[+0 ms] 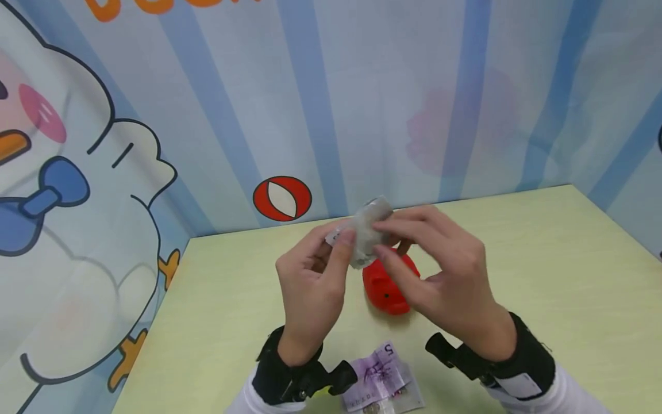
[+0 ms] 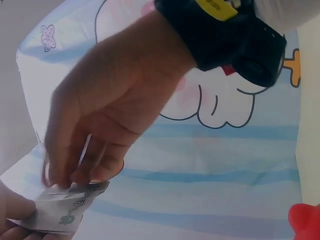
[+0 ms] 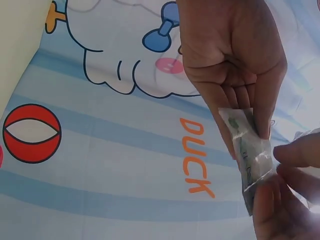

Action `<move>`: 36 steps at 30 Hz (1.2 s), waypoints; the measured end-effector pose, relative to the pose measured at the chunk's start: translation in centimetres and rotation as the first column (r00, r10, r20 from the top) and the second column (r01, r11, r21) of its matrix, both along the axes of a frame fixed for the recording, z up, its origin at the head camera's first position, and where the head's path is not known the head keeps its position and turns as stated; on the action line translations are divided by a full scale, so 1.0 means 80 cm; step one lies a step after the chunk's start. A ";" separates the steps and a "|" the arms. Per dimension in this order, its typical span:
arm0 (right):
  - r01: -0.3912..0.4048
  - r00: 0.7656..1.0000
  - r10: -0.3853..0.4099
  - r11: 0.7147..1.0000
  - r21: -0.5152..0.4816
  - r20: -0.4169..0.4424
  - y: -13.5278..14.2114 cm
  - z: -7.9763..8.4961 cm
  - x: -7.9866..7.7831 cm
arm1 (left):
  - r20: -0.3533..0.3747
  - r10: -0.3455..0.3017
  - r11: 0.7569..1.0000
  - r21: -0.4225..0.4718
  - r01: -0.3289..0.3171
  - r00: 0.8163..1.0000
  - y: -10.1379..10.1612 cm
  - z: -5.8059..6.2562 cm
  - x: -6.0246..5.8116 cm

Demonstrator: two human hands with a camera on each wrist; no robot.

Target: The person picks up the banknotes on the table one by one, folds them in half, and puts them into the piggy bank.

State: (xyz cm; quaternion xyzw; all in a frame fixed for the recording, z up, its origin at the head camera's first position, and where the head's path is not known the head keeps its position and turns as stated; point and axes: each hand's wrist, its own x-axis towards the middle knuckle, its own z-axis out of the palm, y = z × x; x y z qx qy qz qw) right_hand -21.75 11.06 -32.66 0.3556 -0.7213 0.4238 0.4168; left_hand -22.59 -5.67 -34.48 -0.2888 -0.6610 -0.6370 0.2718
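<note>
A small folded clear plastic packet (image 1: 365, 233) is held up between both hands, above the table. Faint green print shows on the packet (image 3: 254, 155) in the right wrist view. My left hand (image 1: 316, 282) pinches it with the thumb on its near face. From the other side, my right hand (image 1: 447, 264) has curled fingers and thumb on it; in the left wrist view this right hand (image 2: 105, 95) bends down to the upper edge of the packet (image 2: 57, 210). Behind the hands sits a red rounded pig-like figure (image 1: 385, 290), partly hidden.
Purple banknotes (image 1: 374, 376) marked 5 lie on a clear plastic bag (image 1: 414, 397) at the table's near side, below the hands. The pale yellow table (image 1: 233, 299) meets a blue striped backdrop (image 1: 362, 103) with a cartoon duck. A black camera strap (image 1: 527, 362) circles each wrist.
</note>
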 end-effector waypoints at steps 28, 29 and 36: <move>0.001 0.999 -0.010 0.981 -0.195 -0.049 0.012 0.008 -0.001 | 0.041 0.023 0.996 0.086 -0.026 0.999 -0.013 0.009 0.005; 0.005 0.999 -0.012 0.987 -0.160 -0.040 0.011 0.008 0.000 | 0.037 0.007 0.997 0.078 -0.010 0.999 -0.012 0.009 0.006; -0.145 0.989 0.148 0.987 -0.075 0.025 0.011 0.008 0.002 | 0.012 -0.148 0.988 0.037 0.147 0.989 -0.009 0.007 0.008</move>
